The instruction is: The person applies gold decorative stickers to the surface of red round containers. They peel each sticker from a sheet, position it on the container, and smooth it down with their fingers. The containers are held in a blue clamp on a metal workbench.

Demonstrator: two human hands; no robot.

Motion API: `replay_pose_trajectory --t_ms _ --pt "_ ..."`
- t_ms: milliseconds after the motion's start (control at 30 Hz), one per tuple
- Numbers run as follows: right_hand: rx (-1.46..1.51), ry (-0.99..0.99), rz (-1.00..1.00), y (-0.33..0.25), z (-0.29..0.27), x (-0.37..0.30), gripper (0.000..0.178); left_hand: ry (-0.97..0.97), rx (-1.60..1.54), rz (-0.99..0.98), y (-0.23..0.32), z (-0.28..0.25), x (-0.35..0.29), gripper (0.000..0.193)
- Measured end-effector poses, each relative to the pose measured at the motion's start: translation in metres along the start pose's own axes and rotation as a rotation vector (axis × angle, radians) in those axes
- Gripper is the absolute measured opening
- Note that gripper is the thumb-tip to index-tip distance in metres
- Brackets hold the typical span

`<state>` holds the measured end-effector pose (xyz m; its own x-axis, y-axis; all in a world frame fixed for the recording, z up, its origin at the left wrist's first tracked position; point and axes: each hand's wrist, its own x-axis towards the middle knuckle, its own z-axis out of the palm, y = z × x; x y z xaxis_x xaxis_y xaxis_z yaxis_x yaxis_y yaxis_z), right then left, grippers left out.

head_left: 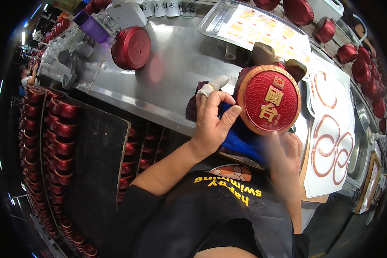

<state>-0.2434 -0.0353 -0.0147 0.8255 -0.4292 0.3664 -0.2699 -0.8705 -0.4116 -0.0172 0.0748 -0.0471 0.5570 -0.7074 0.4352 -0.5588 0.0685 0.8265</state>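
Item one, centre of the frame: I log the left hand (210, 122) with fingers curled, thumb pressed to the rim of a round, flat red bottle with a gold band and gold characters on a dotted face (269, 100); one finger is wrapped in white tape. The hand also rests on a blue cloth (241, 137) bunched under the bottle.

Item two, just right of centre and lower: the right hand (284, 157), blurred, fingertips touching the bottle's lower edge. I cannot tell whether it grips.

Item three: the steel worktable (176, 73) running across the upper half, the bottle held at its near edge.

Item four, upper left: a second round red bottle (131, 47) standing alone.

Item five, right side: white sheets of gold ring-shaped stickers (331, 133).

Item six, left edge: rows of red bottles in racks (56, 129).

Item seven, top: a metal tray holding a label sheet (262, 26).
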Motion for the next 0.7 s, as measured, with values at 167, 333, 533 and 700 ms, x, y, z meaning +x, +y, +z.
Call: replay_pose_trajectory --t_ms 167,333,533,700 --pt "0.023 -0.001 0.003 0.0 0.0 0.0 0.081 -0.03 -0.245 0.014 -0.013 0.013 -0.009 0.067" --pt "0.008 -0.001 -0.005 -0.001 0.0 0.001 0.082 -0.071 -0.308 -0.092 -0.02 0.017 -0.007 0.078" --pt "-0.015 -0.025 -0.019 -0.002 -0.002 0.002 0.073 -0.048 -0.274 -0.078 -0.019 0.019 -0.004 0.08" --pt "-0.044 -0.053 -0.038 -0.001 -0.005 0.002 0.054 -0.042 -0.267 -0.086 -0.019 0.021 -0.003 0.081"
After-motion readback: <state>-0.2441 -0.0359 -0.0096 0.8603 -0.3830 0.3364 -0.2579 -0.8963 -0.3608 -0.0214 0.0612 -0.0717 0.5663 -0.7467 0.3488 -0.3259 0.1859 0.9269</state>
